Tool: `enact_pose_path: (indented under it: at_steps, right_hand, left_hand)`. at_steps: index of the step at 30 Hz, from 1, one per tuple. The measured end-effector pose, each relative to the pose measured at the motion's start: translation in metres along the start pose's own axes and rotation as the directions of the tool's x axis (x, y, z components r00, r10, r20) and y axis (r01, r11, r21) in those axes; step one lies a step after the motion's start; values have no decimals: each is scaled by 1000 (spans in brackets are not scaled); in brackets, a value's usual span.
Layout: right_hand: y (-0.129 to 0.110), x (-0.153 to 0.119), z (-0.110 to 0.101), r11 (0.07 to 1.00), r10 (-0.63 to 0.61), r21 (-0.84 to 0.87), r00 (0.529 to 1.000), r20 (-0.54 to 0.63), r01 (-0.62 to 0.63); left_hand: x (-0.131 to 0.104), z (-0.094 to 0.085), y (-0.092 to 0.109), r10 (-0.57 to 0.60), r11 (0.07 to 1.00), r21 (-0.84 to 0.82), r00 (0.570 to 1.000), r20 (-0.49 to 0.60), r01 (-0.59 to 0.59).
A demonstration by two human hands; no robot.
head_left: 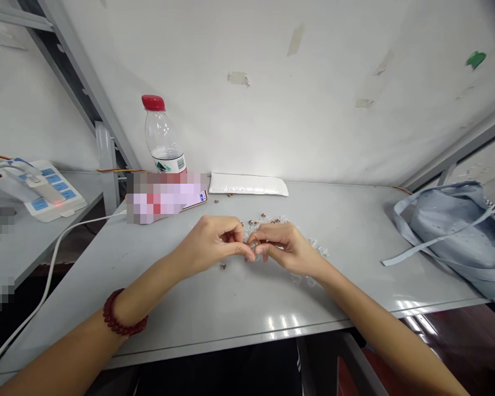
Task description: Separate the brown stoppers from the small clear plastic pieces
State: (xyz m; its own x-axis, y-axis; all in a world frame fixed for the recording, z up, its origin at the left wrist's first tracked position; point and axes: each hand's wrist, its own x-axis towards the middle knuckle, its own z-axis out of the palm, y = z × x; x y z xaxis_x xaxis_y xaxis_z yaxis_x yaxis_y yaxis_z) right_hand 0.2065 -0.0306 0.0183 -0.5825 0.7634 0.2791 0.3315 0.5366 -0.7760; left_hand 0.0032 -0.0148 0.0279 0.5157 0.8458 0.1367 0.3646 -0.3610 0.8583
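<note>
Near the middle of the grey table [181, 308], my left hand [212, 242] and my right hand [289, 247] meet at the fingertips. Between them they pinch a small, clear, rounded plastic piece [254, 245]; my fingers hide part of it, and its exact kind is unclear. Small brown bits [263, 215] lie scattered behind and beside the hands, with one brown bit [223, 267] just below my left hand. Several crumpled clear plastic pieces [322, 250] lie behind and under my right hand. A dark red beaded bracelet [124, 313] circles my left wrist.
A red-capped bottle [165, 137] stands at the back left behind a phone [193, 198], partly blurred out. A flat white packet [247, 185] lies along the wall. At the right is a blue-grey cloth bag [449, 231]; a power strip [61, 192] sits far left.
</note>
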Motion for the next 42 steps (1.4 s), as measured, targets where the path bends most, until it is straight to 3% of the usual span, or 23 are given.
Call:
enact_pose_path:
  at_steps: [2, 4, 6, 8, 12, 15, 17, 21, 25, 28, 30, 33, 35, 37, 40, 42]
  right_hand:
    - [-2, 0, 2, 1000, -5, -10, 1000, -16, 5]
    - [-6, 1, 4, 1000, 19, -10, 1000, -2, -19]
    - [-9, 2, 5, 998, 63, 6, 998, 17, -63]
    - [-9, 3, 3, 993, 114, -2, 993, -3, -114]
    - [5, 6, -8, 951, 177, -219, 967, -185, -216]
    - [20, 7, -17, 886, 182, -382, 954, -240, -265]
    - [26, 7, -21, 853, 185, -447, 957, -222, -269]
    - [33, 7, -20, 802, 210, -534, 964, -165, -266]
    - [34, 7, -19, 788, 252, -544, 957, -143, -289]
    - [31, 6, -24, 801, 248, -522, 956, -158, -294]
    - [26, 4, -33, 806, 261, -499, 948, -183, -318]
    - [16, -1, -50, 795, 342, -462, 920, -192, -393]
    - [10, -6, -62, 788, 423, -445, 899, -110, -426]
    - [7, -10, -70, 783, 515, -443, 855, 69, -436]
    - [8, -12, -73, 774, 589, -475, 751, 299, -418]
    - [10, -13, -72, 778, 593, -487, 722, 358, -398]
  left_hand:
    - [1, -4, 2, 36, 997, 71, 999, -23, -34]
    - [1, -10, 3, 1, 990, 137, 999, 34, -6]
    - [0, -19, 2, -108, 974, 216, 978, 178, 68]
    - [-2, -26, -1, -221, 943, 313, 917, 332, 114]
    - [-6, -27, -9, -336, 897, 411, 853, 398, 162]
    - [-6, -23, -10, -367, 896, 398, 834, 413, 197]
    - [-5, -21, -7, -319, 913, 372, 861, 397, 167]
    - [1, -11, -5, -255, 949, 241, 944, 208, 203]
    - [7, 5, -9, -304, 946, -75, 943, 135, 316]
    - [9, 10, -9, -298, 903, -286, 947, 123, 321]
    - [9, 6, -8, -296, 907, -279, 949, 111, 316]
    - [8, -7, -6, -309, 944, -86, 946, 93, 317]
    - [6, -15, -8, -288, 954, 97, 956, 53, 282]
    - [5, -17, -13, -180, 932, 323, 983, 25, 162]
    - [4, -9, -19, -2, 860, 507, 993, 120, -59]
    - [3, 0, -22, 18, 848, 517, 982, 187, -114]
